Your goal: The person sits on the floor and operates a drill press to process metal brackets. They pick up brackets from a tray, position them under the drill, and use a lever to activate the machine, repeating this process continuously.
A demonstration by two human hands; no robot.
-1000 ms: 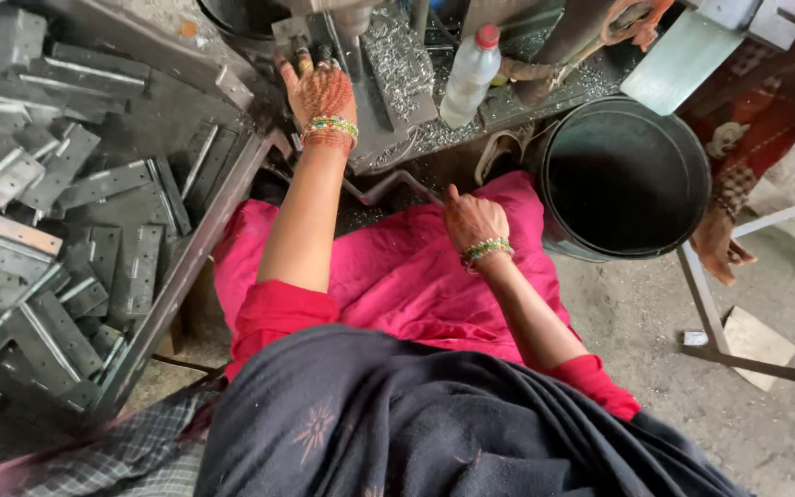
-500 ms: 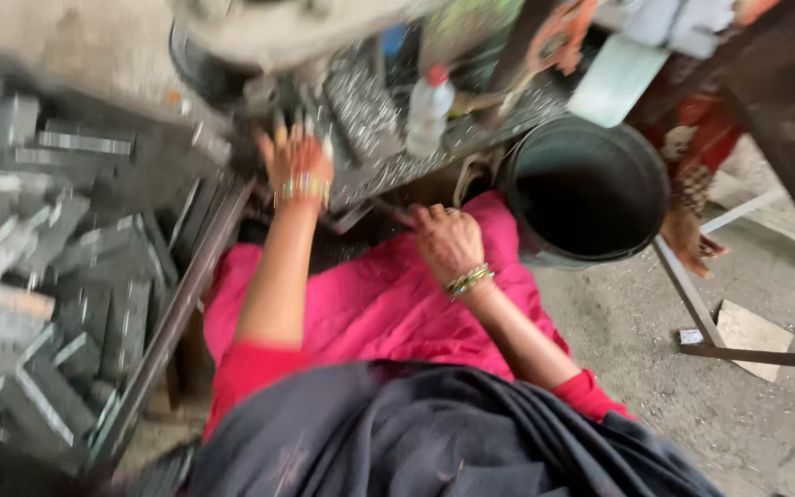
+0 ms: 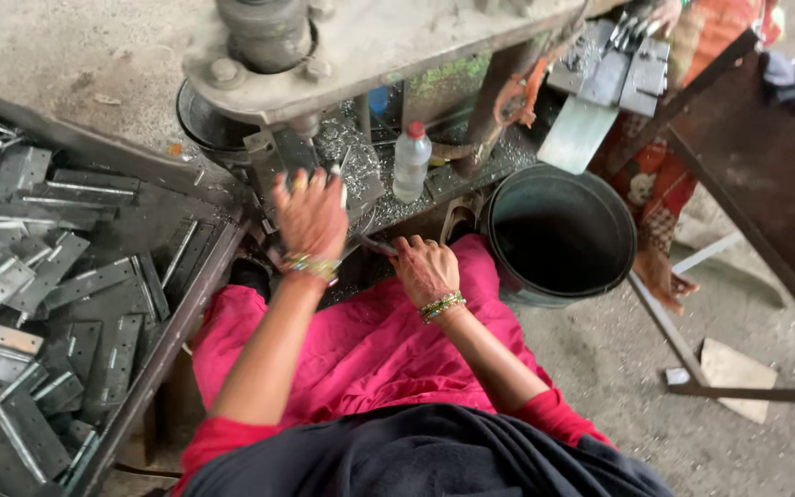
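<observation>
Grey flat metal piece [image 3: 353, 189] under spread left hand [image 3: 310, 216]; right hand [image 3: 425, 269] curled, grip unclear.

Left of you: tray [image 3: 197, 293] heaped with grey metal brackets [image 3: 43, 304]. Ahead: clear plastic bottle [image 3: 411, 163], red cap, upright amid metal shavings. Right: dark empty bucket [image 3: 558, 235] on concrete floor [image 3: 618, 387].

Dull grey metal plates [image 3: 57, 304], a clear plastic bottle [image 3: 411, 164], a matt dark bucket [image 3: 558, 235], pink cloth [image 3: 361, 340].
</observation>
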